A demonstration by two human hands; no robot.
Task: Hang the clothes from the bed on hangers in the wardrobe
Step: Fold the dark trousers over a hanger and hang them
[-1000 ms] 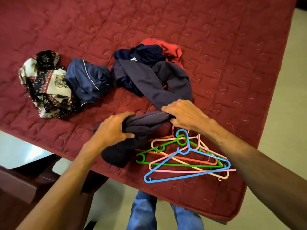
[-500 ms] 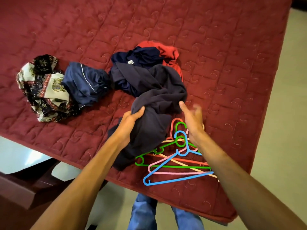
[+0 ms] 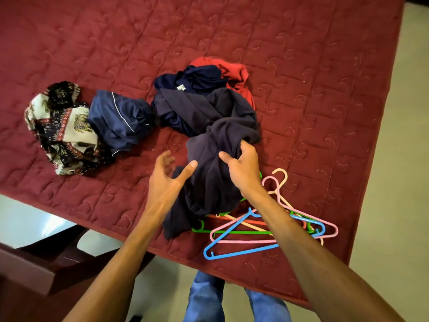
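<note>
In the head view, the right hand [image 3: 243, 168] has its fingers curled into a bunched fold of the dark grey garment [image 3: 206, 187], which lies on the red quilted bed cover [image 3: 301, 66] and trails from those fingers toward the near edge. The left hand [image 3: 167, 180] is spread and holds nothing, its thumb over the garment's left edge and its fingers blurred. Coloured plastic hangers [image 3: 246, 249] lie piled just behind the right hand under its wrist, while a navy shirt [image 3: 197, 77] and a red garment [image 3: 236, 73] lie beyond the fingertips, and a navy piped garment [image 3: 118, 122] and a patterned cloth [image 3: 60, 126] lie left of the left fingers.
</note>
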